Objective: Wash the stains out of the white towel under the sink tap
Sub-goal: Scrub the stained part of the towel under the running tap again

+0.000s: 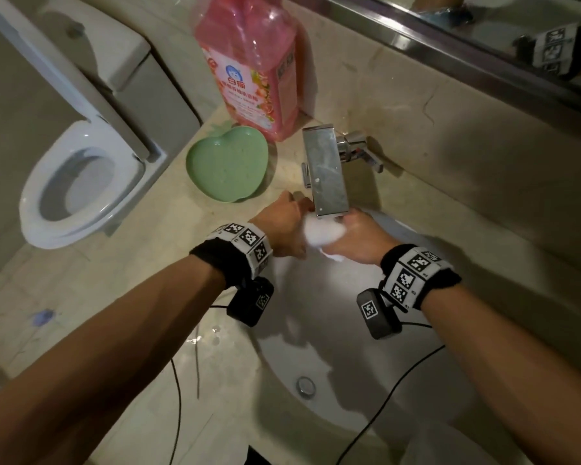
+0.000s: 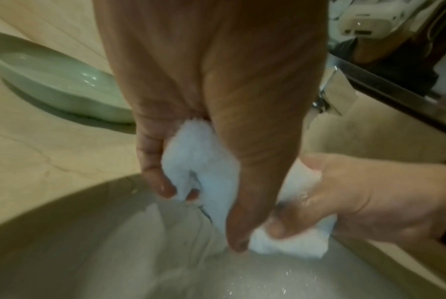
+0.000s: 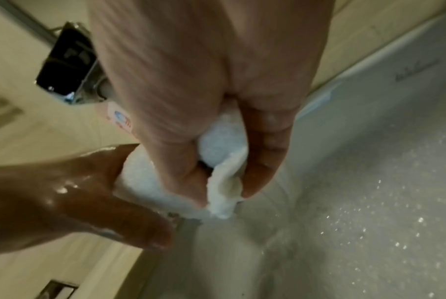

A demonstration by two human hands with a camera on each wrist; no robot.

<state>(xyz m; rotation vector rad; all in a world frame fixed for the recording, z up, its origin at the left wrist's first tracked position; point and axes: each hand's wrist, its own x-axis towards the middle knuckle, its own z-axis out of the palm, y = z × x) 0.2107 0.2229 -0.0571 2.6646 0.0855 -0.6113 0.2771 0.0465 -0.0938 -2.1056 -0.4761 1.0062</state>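
Note:
A small white towel (image 1: 322, 232) is bunched up just under the flat chrome tap (image 1: 326, 169), above the back of the white sink basin (image 1: 319, 317). My left hand (image 1: 284, 226) grips its left end, fingers and thumb curled round the cloth (image 2: 204, 168). My right hand (image 1: 356, 239) grips the right end, wet folds of towel (image 3: 222, 145) squeezed between thumb and fingers. Both hands are wet and close together. Water runs off the towel into the basin (image 3: 370, 202). No stain shows on the visible cloth.
A green apple-shaped dish (image 1: 227, 164) lies on the beige counter left of the tap. A pink detergent bottle (image 1: 252, 65) stands behind it. An open toilet (image 1: 78, 182) is at far left. The drain (image 1: 306, 386) sits low in the basin; cables trail over its rim.

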